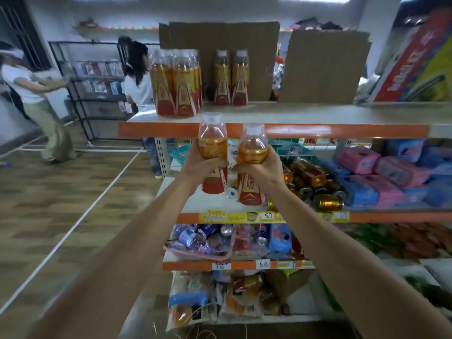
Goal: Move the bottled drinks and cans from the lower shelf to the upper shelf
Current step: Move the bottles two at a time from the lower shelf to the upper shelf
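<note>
Two bottled drinks with amber liquid and red-and-gold labels are held upright, side by side, in front of the orange edge of the upper shelf point(293, 112). The left hand point(198, 166) grips the left bottle point(212, 143) around its middle; the right hand point(263, 171) wraps around the right bottle point(252, 149) the same way. On the upper shelf a cluster of matching bottles point(178, 86) stands at the left end, with a pair of bottles point(231, 79) beside it against sheets of cardboard point(244, 42). Gold cans point(315, 182), too blurred to count, lie tumbled on the lower shelf point(195, 200), next to pink and blue packets point(381, 172).
</note>
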Demonstrator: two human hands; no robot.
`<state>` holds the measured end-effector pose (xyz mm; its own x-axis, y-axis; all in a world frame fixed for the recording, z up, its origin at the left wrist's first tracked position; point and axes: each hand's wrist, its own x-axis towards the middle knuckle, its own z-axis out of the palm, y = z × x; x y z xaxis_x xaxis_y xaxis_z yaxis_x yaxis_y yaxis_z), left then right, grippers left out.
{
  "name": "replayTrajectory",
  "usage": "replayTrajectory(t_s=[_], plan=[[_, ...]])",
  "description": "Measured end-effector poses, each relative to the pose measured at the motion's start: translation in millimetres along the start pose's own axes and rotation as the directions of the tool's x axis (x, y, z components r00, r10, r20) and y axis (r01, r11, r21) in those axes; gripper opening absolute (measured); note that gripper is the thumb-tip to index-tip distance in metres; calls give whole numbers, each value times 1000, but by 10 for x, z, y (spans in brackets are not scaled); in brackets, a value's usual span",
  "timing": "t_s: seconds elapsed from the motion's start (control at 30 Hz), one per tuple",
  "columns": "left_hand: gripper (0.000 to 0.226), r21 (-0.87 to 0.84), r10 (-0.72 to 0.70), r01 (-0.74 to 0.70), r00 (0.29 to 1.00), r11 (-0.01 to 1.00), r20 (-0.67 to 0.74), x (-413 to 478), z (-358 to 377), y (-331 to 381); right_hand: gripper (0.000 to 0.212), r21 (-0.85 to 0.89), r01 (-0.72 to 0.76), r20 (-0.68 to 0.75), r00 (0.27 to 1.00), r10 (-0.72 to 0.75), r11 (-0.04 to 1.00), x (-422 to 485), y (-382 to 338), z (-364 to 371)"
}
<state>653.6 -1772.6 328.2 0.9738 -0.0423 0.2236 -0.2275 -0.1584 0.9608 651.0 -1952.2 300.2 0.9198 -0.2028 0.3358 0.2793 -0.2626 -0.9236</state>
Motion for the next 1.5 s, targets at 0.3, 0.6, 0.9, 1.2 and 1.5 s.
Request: replayTrajectory(t_s=[0.3, 0.6, 0.9, 1.2, 1.5], plan=[[46, 1, 89, -89, 995, 996, -51, 116, -17, 794, 66, 55, 111, -33, 993, -109, 992, 262, -698, -279], [44, 22, 109, -107, 990, 994, -85, 558, 12, 1033, 58, 57, 119, -67, 991, -115, 991, 837, -856, -362], [67, -33, 129, -135, 980, 990, -152, 1399, 197, 1070, 68, 100, 188, -78, 980, -181, 977, 1748, -952, -346], [69, -20, 111, -115, 985, 993, -129, 2157, 369, 777, 54, 48, 193, -43, 981, -191, 980, 2446, -721, -138], [37, 65, 173, -164, 971, 984, -167, 2724, 404, 521, 55, 113, 155, 0, 988, -156, 981, 2987, -294, 223]])
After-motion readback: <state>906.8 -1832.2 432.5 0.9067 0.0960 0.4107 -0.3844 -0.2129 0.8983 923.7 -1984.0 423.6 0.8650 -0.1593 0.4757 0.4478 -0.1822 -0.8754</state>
